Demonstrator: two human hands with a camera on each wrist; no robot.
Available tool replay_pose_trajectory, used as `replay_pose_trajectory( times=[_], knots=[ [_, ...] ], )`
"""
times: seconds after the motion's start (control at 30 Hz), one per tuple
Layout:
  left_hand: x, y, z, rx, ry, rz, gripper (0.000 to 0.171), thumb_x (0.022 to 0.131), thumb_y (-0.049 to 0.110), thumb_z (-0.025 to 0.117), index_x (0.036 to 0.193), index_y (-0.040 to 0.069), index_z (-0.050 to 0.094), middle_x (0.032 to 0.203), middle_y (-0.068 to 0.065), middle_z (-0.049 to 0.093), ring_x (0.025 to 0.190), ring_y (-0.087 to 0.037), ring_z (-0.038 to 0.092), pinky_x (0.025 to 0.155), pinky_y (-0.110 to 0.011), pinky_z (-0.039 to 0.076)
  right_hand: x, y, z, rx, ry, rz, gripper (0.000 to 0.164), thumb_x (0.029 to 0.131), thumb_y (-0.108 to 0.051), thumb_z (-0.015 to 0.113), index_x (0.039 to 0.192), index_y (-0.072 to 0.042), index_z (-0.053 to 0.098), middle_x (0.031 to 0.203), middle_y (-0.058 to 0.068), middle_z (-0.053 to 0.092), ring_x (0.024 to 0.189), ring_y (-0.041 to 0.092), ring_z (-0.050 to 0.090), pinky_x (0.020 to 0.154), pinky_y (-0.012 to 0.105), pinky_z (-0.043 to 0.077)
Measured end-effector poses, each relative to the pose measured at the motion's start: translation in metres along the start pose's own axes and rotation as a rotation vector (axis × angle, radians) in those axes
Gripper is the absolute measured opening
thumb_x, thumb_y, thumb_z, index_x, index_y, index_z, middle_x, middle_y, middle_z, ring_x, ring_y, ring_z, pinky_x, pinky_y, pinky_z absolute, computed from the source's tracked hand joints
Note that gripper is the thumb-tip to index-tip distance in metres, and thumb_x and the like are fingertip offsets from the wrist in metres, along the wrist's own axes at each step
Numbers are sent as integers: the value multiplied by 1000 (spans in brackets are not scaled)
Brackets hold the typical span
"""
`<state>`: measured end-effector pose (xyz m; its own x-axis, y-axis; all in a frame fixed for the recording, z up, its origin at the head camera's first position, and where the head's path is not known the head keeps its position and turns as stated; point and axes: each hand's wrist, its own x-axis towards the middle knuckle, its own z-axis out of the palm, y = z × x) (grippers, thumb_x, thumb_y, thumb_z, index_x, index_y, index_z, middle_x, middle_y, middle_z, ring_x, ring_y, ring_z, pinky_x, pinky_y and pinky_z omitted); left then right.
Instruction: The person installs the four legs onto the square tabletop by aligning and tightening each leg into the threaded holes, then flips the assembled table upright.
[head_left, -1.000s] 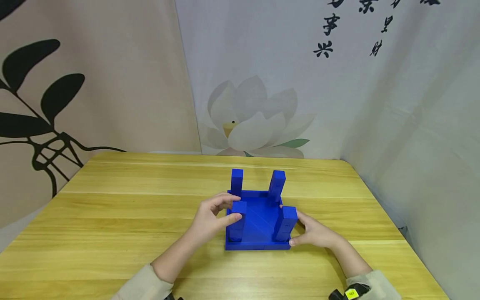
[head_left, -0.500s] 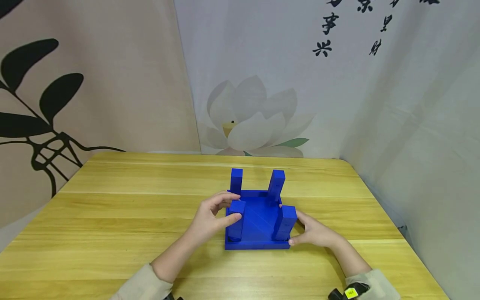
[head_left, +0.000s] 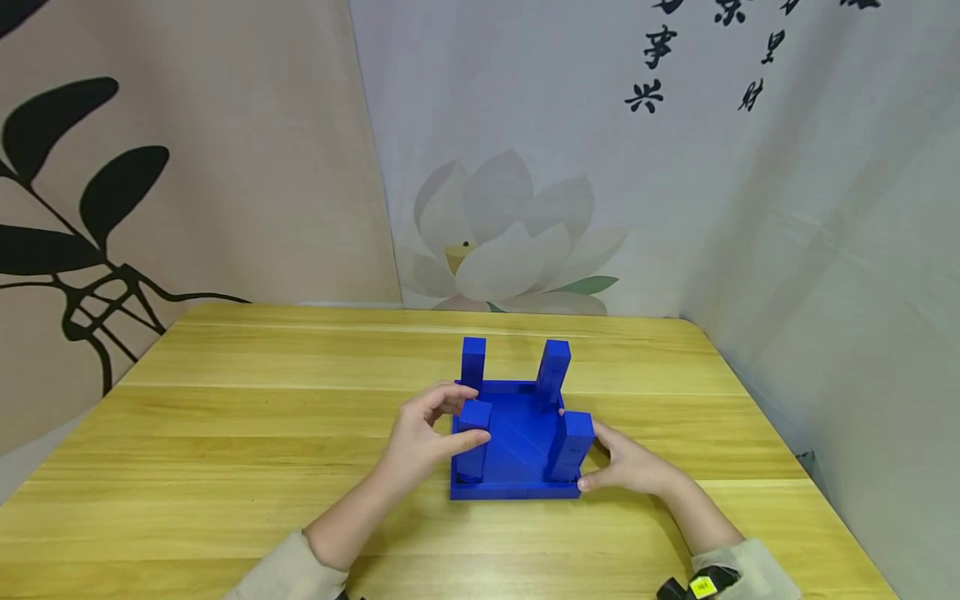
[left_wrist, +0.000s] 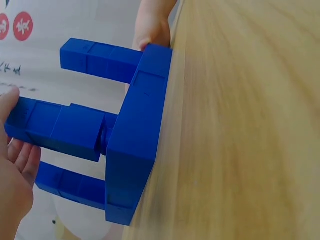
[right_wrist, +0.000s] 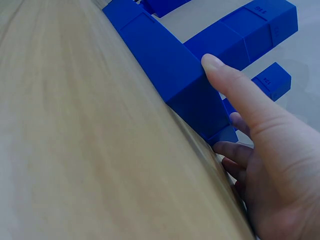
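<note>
A blue plastic stool base [head_left: 517, 433] lies upside down on the wooden table, with several square legs standing up from its corners. My left hand [head_left: 423, 429] grips the near-left leg [head_left: 473, 446] near its top, thumb on the near side and fingers behind. In the left wrist view, a narrow threaded-looking stub [left_wrist: 105, 137] shows in a gap between that leg and the base. At the near-right corner my right hand [head_left: 630, 465] holds the base's edge, its thumb at the corner and fingers along the right side. The near-right leg [head_left: 572, 446] hides some of those fingers.
The far-left leg [head_left: 473, 362] and far-right leg [head_left: 553, 371] stand at the back corners. Under everything is a wood-grain table [head_left: 262, 433]. Behind it hangs a printed cloth [head_left: 517, 233] with a lotus and characters.
The near-left leg has turned slightly under my left hand. My left thumb has slid a little to the right across it. The right hand stays in place on the base.
</note>
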<state>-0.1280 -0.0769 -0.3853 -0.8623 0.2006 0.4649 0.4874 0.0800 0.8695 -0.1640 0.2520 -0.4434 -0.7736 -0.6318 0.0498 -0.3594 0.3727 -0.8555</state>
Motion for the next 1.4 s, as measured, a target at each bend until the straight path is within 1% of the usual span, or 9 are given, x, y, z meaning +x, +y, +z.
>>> replay_pose_trajectory(
  times=[0.13, 0.27, 0.47, 0.57, 0.77, 0.97, 1.2, 1.3, 1.4],
  knots=[
    [0, -1, 0, 5, 13, 6, 41, 69, 9, 86, 106, 7, 69, 97, -2, 62, 86, -19, 59, 92, -41, 48, 0, -1, 0, -3, 4, 2, 96, 74, -21, 84, 150, -6, 27, 148, 8, 37, 138, 33, 22, 108, 59, 11],
    [0, 0, 0, -11, 7, 13, 41, 69, 7, 86, 107, 6, 70, 100, -4, 63, 88, -19, 59, 93, -40, 47, 0, -2, 1, -5, 9, 5, 96, 73, -22, 84, 150, -6, 28, 148, 9, 37, 138, 33, 23, 108, 59, 12],
    [0, 0, -4, -32, -45, 5, 42, 72, 3, 83, 112, 6, 69, 115, -8, 63, 96, -22, 58, 92, -34, 48, 0, -2, 1, -3, 8, 3, 95, 74, -21, 84, 150, -6, 29, 149, 9, 37, 138, 33, 22, 108, 59, 11],
    [0, -1, -5, -34, -76, 9, 43, 74, 0, 80, 115, 5, 68, 118, -11, 62, 101, -21, 59, 93, -31, 48, 0, -2, 1, -4, 7, 3, 95, 74, -21, 83, 150, -6, 28, 149, 8, 37, 138, 33, 22, 108, 59, 11],
    [1, -1, -5, -63, -132, 27, 46, 77, -10, 71, 120, 4, 65, 115, -5, 63, 110, -20, 57, 99, -31, 43, 0, -1, 1, -10, 8, 9, 95, 74, -21, 83, 150, -8, 28, 149, 6, 36, 139, 31, 22, 108, 58, 11],
    [2, -1, -5, -86, -170, 42, 47, 78, -15, 64, 122, 3, 64, 113, -10, 63, 110, -21, 58, 98, -34, 44, 0, 0, 1, -18, 4, 9, 94, 75, -21, 83, 151, -8, 28, 150, 5, 35, 139, 31, 22, 108, 58, 12],
    [0, 1, -4, -64, -200, 21, 48, 83, -9, 64, 128, 6, 60, 117, -3, 62, 115, -19, 55, 101, -38, 41, 0, 1, 1, -11, -6, -2, 93, 76, -20, 82, 151, -13, 28, 150, 5, 35, 139, 32, 21, 108, 59, 12],
    [0, 1, -5, -41, -194, 10, 50, 83, -3, 70, 130, 8, 58, 118, -2, 61, 118, -19, 53, 104, -38, 38, 0, 2, 0, -11, -5, -6, 94, 75, -20, 83, 152, -14, 27, 150, 5, 34, 139, 32, 20, 108, 60, 12],
    [0, 1, -5, -3, -169, -24, 53, 80, 6, 78, 129, 12, 59, 119, 0, 61, 119, -18, 52, 104, -38, 38, 0, 2, 0, -11, -5, -10, 96, 75, -19, 83, 152, -13, 26, 151, 5, 33, 139, 32, 19, 108, 60, 11]
  ],
)
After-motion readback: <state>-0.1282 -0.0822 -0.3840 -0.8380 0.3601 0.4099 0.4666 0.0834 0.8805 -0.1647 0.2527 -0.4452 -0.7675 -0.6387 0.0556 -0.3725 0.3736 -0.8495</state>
